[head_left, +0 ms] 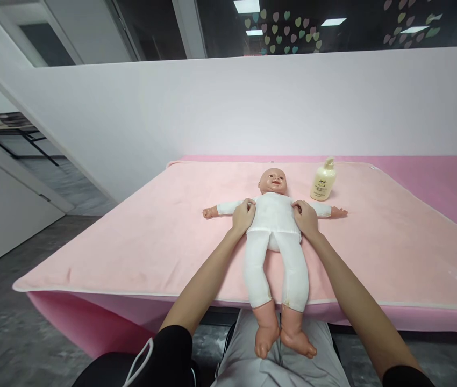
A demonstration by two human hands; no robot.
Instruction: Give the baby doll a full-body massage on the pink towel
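A baby doll [272, 212] with a bare head and a white cloth body lies on its back, its arms stretched out sideways. Its head points away from me, and its feet hang past the table's near edge above my lap. At one side of its chest, just below the armpit, my left hand [243, 216] is closed on the doll with curled fingers. My right hand [306, 219] grips the opposite side at about the same height, its fingertips partly hidden. Beyond the doll's arm on the right stands a pale yellow pump bottle [322, 181].
A pink blanket [140, 242] covers most of the table, over a darker pink cover [446, 188]. Behind the table rises a white wall [252, 107] with windows above it. Grey floor [2, 322] and a white door [6, 209] lie to the left.
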